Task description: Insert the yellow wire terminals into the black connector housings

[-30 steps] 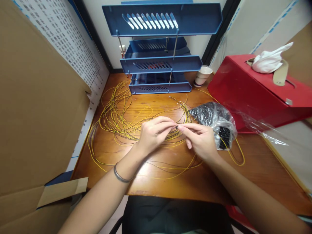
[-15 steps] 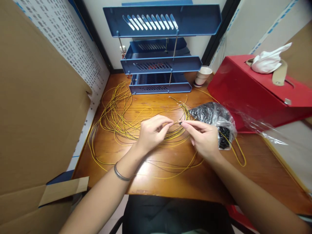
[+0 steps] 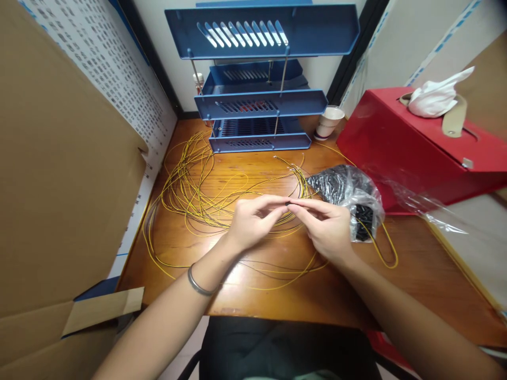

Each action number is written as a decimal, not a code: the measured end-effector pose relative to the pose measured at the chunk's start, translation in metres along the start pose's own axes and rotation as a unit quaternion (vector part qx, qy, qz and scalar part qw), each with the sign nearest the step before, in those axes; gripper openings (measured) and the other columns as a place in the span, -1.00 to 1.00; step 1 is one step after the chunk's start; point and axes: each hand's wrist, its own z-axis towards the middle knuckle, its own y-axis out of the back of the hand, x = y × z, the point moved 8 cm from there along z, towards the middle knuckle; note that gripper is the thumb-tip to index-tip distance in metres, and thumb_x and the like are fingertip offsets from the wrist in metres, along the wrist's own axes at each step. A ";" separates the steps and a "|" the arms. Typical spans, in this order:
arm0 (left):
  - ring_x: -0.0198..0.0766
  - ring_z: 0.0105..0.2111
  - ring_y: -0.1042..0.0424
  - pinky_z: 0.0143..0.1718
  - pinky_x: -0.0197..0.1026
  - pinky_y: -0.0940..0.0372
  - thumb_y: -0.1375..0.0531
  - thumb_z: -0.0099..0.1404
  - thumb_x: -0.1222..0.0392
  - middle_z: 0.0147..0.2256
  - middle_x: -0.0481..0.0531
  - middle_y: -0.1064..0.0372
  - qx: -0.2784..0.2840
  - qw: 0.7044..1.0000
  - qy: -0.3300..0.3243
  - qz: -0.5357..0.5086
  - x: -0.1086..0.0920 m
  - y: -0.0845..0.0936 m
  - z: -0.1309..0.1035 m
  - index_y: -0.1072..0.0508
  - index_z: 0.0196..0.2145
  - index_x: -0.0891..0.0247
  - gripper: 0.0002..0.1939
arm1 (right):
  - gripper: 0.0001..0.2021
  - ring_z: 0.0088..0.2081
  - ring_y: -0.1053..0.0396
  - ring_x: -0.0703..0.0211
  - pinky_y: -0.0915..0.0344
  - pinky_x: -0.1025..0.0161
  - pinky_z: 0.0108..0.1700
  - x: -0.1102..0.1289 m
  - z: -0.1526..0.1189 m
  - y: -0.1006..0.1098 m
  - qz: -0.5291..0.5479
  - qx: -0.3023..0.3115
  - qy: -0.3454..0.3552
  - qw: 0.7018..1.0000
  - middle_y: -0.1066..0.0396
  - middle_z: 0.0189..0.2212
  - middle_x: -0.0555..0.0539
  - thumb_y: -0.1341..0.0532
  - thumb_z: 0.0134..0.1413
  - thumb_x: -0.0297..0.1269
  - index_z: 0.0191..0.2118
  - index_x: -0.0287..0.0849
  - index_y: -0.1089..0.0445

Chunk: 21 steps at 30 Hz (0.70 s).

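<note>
1. Nearest me, the shiny brown wooden tabletop (image 3: 293,306) runs out toward both hands, and a grey band-shaped bracelet (image 3: 200,282) circles the arm behind the left hand.
2. I see loose strands of thin yellow and dark wires (image 3: 186,195) lying on the wood on the near side of both hands.
3. The right hand (image 3: 330,227) is grasping a small black piece (image 3: 288,203) between thumb and forefinger, raised over the table.
4. The left hand (image 3: 253,219) meets it there, thumb and forefinger drawn in against that piece. The fingertips hide what lies between them, so I cannot tell whether it grips anything.
5. Just beyond the right hand and to its right, I have a clear crinkled plastic bag (image 3: 344,184) filled with black pieces; a loop of the wires hangs past its near side.
6. Most of the wires spread in wide coils to the left of the left hand and beyond it; a bundle of their ends sits just past the fingertips.
7. Farther out, right of the right hand, I make out a red slant-fronted box (image 3: 400,142) topped with white tissue (image 3: 433,100).
8. Farthest, beyond both hands, stands a blue plastic tiered tray (image 3: 261,143), with a white paper cup (image 3: 328,124) at its right.
</note>
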 end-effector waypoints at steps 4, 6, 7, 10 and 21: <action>-0.30 -0.42 -0.59 -0.41 -0.34 -0.46 -0.34 0.27 0.14 -0.30 0.12 -0.65 -0.012 0.996 0.074 -0.049 0.009 -0.001 0.001 -0.64 -0.26 0.32 -0.82 | -0.80 -0.38 -0.53 0.11 -0.38 0.30 -0.46 0.001 0.001 0.003 0.004 0.003 0.008 1.000 -0.62 -0.39 -0.10 -0.42 0.04 -0.19 -0.21 -0.12 -0.68; -0.33 -0.48 -0.55 -0.46 -0.35 -0.43 -0.37 0.25 0.09 -0.33 0.12 -0.63 -0.023 0.988 0.120 -0.097 0.014 -0.001 0.000 -0.60 -0.27 0.34 -0.77 | -0.81 -0.39 -0.52 0.14 -0.35 0.32 -0.49 0.002 0.003 0.006 0.002 -0.007 0.013 1.000 -0.62 -0.38 -0.11 -0.42 0.05 -0.21 -0.20 -0.13 -0.68; -0.35 -0.51 -0.52 -0.48 -0.35 -0.41 -0.37 0.23 0.07 -0.36 0.11 -0.62 -0.028 0.981 0.144 -0.125 0.017 -0.001 0.000 -0.57 -0.27 0.35 -0.75 | -0.82 -0.39 -0.52 0.14 -0.34 0.32 -0.50 0.002 0.003 0.007 0.001 -0.016 0.016 1.000 -0.61 -0.38 -0.11 -0.41 0.06 -0.22 -0.20 -0.14 -0.68; -0.40 -0.59 -0.44 -0.53 -0.36 -0.37 -0.41 0.17 0.04 -0.42 0.04 -0.57 -0.039 0.956 0.208 -0.202 0.028 -0.001 -0.001 -0.48 -0.28 0.33 -0.68 | -0.85 -0.36 -0.53 0.10 -0.34 0.31 -0.50 0.003 0.005 0.011 0.003 -0.042 0.022 0.999 -0.61 -0.37 -0.13 -0.39 0.07 -0.26 -0.24 -0.15 -0.67; -0.45 -0.60 -0.32 -0.61 -0.37 -0.23 -0.30 0.22 0.15 -0.42 -0.01 -0.43 -0.002 0.969 0.224 -0.105 0.034 -0.004 0.000 -0.63 -0.26 0.33 -0.80 | -0.86 -0.34 -0.57 0.05 -0.45 0.24 -0.40 0.003 0.005 0.012 -0.014 -0.053 0.030 0.998 -0.61 -0.42 -0.12 -0.40 0.07 -0.25 -0.28 -0.16 -0.67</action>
